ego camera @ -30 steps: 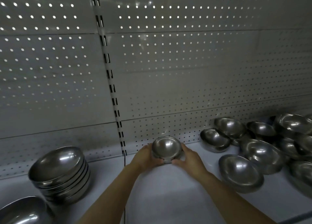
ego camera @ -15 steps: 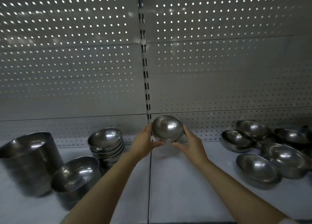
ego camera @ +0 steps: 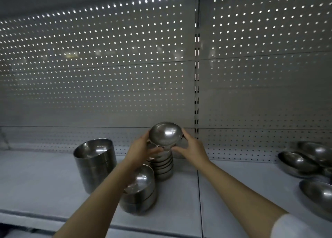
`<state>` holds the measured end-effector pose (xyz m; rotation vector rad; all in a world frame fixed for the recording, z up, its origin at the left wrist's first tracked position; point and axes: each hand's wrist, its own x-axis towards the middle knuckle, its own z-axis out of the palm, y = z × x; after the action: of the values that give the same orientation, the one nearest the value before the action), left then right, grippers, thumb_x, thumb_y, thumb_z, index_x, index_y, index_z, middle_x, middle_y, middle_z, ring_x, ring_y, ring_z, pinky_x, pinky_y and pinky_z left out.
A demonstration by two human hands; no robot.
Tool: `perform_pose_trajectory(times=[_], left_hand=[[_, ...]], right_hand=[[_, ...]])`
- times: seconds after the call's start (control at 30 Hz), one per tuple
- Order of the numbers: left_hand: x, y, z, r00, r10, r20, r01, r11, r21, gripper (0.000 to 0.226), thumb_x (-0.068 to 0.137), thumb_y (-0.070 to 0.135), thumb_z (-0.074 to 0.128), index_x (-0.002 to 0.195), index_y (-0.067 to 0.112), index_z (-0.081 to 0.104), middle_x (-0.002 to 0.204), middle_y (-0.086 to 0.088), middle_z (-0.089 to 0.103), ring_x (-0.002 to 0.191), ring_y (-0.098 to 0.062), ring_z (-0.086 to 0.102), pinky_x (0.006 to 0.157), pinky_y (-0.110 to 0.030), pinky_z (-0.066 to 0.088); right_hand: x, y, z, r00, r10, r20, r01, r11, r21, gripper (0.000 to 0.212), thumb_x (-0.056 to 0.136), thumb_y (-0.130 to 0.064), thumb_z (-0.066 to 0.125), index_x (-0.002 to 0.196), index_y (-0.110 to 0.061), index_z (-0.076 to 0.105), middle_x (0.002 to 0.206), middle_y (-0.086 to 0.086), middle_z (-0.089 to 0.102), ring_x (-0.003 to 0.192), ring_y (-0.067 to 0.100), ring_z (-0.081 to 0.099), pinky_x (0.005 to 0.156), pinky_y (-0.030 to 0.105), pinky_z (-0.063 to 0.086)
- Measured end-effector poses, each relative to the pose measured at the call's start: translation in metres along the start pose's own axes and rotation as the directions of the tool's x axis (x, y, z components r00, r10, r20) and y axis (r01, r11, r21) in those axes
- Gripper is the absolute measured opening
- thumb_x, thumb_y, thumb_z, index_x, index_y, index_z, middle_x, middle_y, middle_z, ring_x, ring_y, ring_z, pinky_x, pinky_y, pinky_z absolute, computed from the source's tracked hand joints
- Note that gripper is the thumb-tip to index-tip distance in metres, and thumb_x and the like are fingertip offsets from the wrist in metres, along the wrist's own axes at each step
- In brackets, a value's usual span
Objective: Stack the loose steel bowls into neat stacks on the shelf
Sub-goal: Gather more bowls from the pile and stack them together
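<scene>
A small steel bowl [ego camera: 165, 133] is held tilted toward me, right above a stack of small steel bowls [ego camera: 164, 166] on the shelf [ego camera: 233, 193]. My left hand [ego camera: 142, 150] grips the bowl's left side and underside. My right hand [ego camera: 191, 148] grips its right side. Whether the bowl touches the stack's top is hidden by my fingers. A second, wider stack of bowls [ego camera: 140, 193] stands nearer me, partly behind my left forearm.
A tall stack of straight-sided steel containers [ego camera: 95, 164] stands left of the bowl stacks. Several loose steel bowls [ego camera: 305, 160] lie at the right end of the shelf. A perforated metal back panel [ego camera: 107, 76] rises behind, with a slotted upright [ego camera: 197, 76].
Both hands carried the bowl left, from over the bare shelf to above the stack of small bowls. The camera swung left, so the loose bowls slid to the right edge.
</scene>
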<state>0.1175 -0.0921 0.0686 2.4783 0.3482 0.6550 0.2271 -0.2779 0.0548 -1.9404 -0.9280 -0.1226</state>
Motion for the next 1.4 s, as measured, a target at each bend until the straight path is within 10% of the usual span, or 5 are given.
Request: perform_pose_trajectory(times=[0.8, 1.13, 1.4], left_hand=[[0.009, -0.056, -0.002, 0.962, -0.177, 0.211, 0.196, 0.978, -0.077, 0.061, 0.078, 0.039, 0.080, 0.131, 0.021, 0.055, 0.123, 0.004, 0.065, 0.116, -0.015, 0.060, 0.092, -0.026, 0.046], [0.013, -0.021, -0.006, 0.976, -0.078, 0.202, 0.065, 0.995, 0.070, 0.110, 0.077, 0.052, 0.077, 0.158, 0.012, 0.014, 0.162, -0.009, 0.023, 0.145, -0.030, 0.031, 0.116, -0.045, 0.032], [0.028, 0.062, 0.034, 0.954, 0.139, 0.264, -0.168, 0.981, 0.092, 0.088, 0.092, 0.051, 0.060, 0.158, 0.013, 0.015, 0.163, -0.012, 0.020, 0.147, -0.032, 0.027, 0.119, -0.044, 0.027]], right_hand=[[0.009, -0.001, 0.052, 0.972, 0.185, 0.147, -0.174, 0.981, -0.086, 0.088, 0.084, -0.044, 0.068, 0.152, -0.016, 0.020, 0.150, 0.004, 0.040, 0.137, 0.019, 0.037, 0.100, 0.020, 0.031], [-0.005, -0.004, 0.020, 0.975, 0.213, 0.060, -0.195, 0.955, -0.223, 0.085, 0.088, -0.052, 0.059, 0.153, -0.014, 0.018, 0.154, 0.007, 0.032, 0.139, 0.025, 0.034, 0.112, 0.035, 0.033], [-0.053, 0.005, -0.064, 0.986, 0.099, -0.131, -0.153, 0.840, -0.520, 0.058, 0.091, -0.037, 0.060, 0.137, -0.005, 0.044, 0.137, 0.014, 0.050, 0.126, 0.032, 0.045, 0.106, 0.036, 0.035]])
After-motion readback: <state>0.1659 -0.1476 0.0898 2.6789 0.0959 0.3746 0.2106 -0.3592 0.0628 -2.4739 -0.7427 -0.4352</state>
